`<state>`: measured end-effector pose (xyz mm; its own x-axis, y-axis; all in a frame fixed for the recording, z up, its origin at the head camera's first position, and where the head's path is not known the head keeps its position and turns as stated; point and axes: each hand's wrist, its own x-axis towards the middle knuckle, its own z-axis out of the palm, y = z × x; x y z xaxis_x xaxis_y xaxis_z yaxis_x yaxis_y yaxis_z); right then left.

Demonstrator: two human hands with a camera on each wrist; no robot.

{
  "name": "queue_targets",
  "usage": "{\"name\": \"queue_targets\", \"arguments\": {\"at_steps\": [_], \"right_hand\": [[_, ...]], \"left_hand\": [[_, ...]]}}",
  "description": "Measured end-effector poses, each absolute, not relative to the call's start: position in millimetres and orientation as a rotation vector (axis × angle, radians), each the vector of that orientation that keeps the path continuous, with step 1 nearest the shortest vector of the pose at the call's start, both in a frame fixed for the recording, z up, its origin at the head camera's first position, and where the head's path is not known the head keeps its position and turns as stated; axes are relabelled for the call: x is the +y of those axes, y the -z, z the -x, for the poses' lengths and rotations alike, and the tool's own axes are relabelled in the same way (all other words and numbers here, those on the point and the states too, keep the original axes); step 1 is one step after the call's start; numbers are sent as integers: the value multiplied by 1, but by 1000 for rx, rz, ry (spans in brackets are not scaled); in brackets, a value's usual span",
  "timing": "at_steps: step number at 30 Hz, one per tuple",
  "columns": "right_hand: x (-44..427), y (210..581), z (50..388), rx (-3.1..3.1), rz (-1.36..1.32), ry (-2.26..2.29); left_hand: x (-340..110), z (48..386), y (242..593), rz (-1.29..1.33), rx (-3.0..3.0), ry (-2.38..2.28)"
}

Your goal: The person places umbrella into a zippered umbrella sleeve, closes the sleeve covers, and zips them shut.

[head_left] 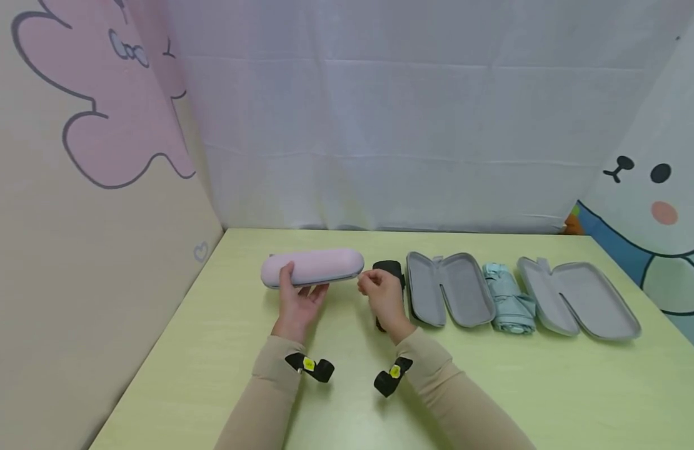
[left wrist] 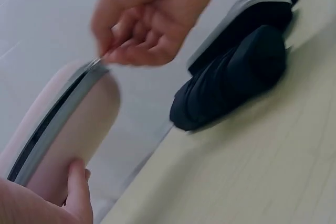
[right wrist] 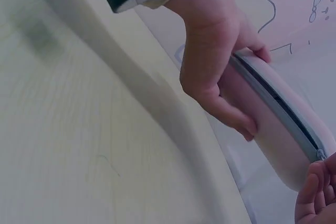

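A pale pink hard zip case (head_left: pixel 324 264) is held above the left part of the table by my left hand (head_left: pixel 299 306), thumb on one side and fingers beneath. A grey zipper (right wrist: pixel 265 88) runs along its side, with a dark gap showing between its edges. At the case's right end, my right hand (head_left: pixel 385 297) pinches the small zipper pull (left wrist: pixel 94 62) between thumb and fingertips. Just behind the right hand lies a black folded umbrella (head_left: pixel 387 267), partly hidden by that hand in the head view. What is inside the case is not visible.
To the right on the yellow-green table (head_left: pixel 493 394) lie an opened grey-lined case (head_left: pixel 467 290), a folded teal umbrella (head_left: pixel 510 303) and another opened grey-lined case (head_left: pixel 594 300). A white cloth (head_left: pixel 381 137) hangs behind the table.
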<state>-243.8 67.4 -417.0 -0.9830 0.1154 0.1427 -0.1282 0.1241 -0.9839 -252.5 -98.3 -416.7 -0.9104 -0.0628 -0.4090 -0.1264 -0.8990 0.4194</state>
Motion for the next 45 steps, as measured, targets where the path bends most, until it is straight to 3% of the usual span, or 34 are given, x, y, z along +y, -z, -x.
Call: {"name": "queue_targets", "arguments": {"at_steps": [12,35,45], "right_hand": [[83,419,253,-2189,46,-1976],[72,416,252,-2126,84,-2057],[81,419,256,-2028,157,-2204]], "left_hand": [[-130,257,417,599,861,-2872],[-113,254,421,512,827,-2992],[-139,252,430,363,1285,-2524]]}}
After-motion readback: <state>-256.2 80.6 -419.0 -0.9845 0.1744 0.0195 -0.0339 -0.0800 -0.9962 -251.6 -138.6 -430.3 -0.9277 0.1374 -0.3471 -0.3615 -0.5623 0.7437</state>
